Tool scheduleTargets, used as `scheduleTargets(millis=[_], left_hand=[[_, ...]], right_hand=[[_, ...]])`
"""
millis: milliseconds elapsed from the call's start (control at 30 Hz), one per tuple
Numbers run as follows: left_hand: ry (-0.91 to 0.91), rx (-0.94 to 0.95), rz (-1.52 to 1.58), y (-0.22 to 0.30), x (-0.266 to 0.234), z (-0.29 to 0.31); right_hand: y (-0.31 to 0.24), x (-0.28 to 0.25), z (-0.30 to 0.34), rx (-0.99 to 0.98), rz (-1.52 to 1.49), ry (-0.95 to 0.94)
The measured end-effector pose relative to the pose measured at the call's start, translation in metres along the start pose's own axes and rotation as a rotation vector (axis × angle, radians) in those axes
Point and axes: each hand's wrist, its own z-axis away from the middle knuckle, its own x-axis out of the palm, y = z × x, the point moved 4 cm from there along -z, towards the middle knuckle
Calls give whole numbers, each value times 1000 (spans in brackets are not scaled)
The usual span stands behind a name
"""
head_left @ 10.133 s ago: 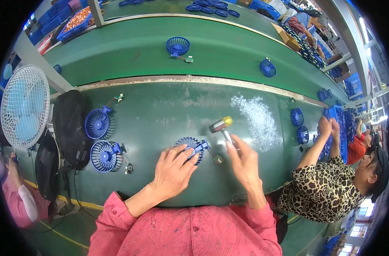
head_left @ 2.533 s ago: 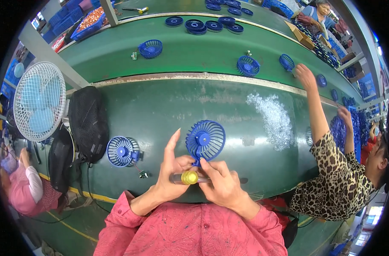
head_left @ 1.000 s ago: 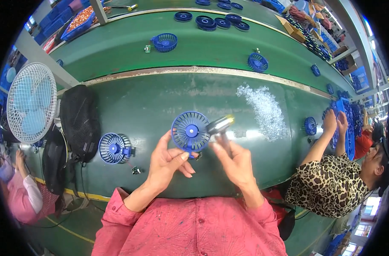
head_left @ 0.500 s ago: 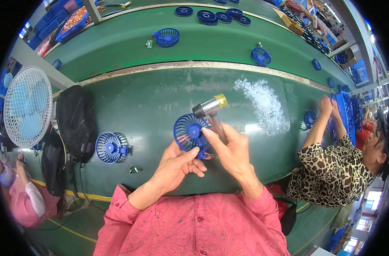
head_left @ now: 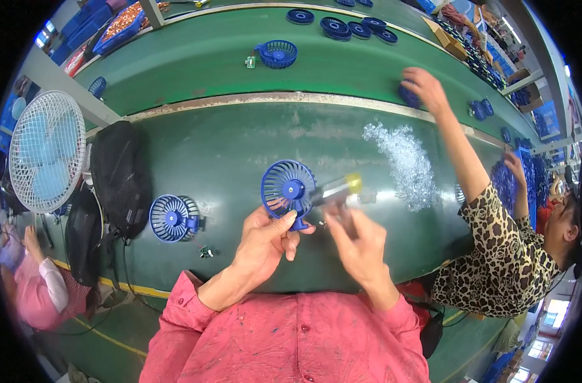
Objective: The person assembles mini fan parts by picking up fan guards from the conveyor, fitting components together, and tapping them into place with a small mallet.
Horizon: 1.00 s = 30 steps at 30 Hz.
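My left hand (head_left: pixel 262 246) grips a blue fan housing (head_left: pixel 275 199) by its lower edge, thumb on the front. The round slatted guard with its central hub faces up toward me. In my right hand (head_left: pixel 362 249) is a hammer (head_left: pixel 334 190), its metal head having one dark and one yellow face. The hammer is smeared by motion, and its dark end lies at the right rim of the housing; whether they touch I cannot tell. Left of my hands, a second blue fan housing (head_left: pixel 169 218) rests on the green table, with a small circuit board (head_left: pixel 206 252) near it.
Small clear plastic pieces (head_left: pixel 405 169) lie heaped on the table at right. Beyond a raised ledge, a green belt (head_left: pixel 195 73) carries blue fan parts. A co-worker's hand (head_left: pixel 426 89) reaches over it to a housing. A white fan (head_left: pixel 47 153) and black bag (head_left: pixel 120 182) stand left.
The hammer and my right hand have shifted right, away from the housing's hub. A co-worker's arm has stretched out over the belt at right. The whole view has shifted slightly.
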Motion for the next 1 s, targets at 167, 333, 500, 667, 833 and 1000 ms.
scheduleTargets(millis=[167,333,500,667,833,1000], left_hand=[[78,-60,18,-5,0,15],[174,-163,-67,-12,-12,15],[142,-219,-95,-2,-5,13],[-15,-237,-79,12,-1,17],[12,175,-547,7,-13,29],[-139,1060,-1719,12,32,37]], right_hand=[[-28,5,24,-359,202,-263],[-18,19,26,-379,306,-299],[-15,20,21,-457,259,-280],[-11,9,7,-341,218,-181],[18,2,-12,497,-598,-22],[51,23,-23,733,-695,-203]])
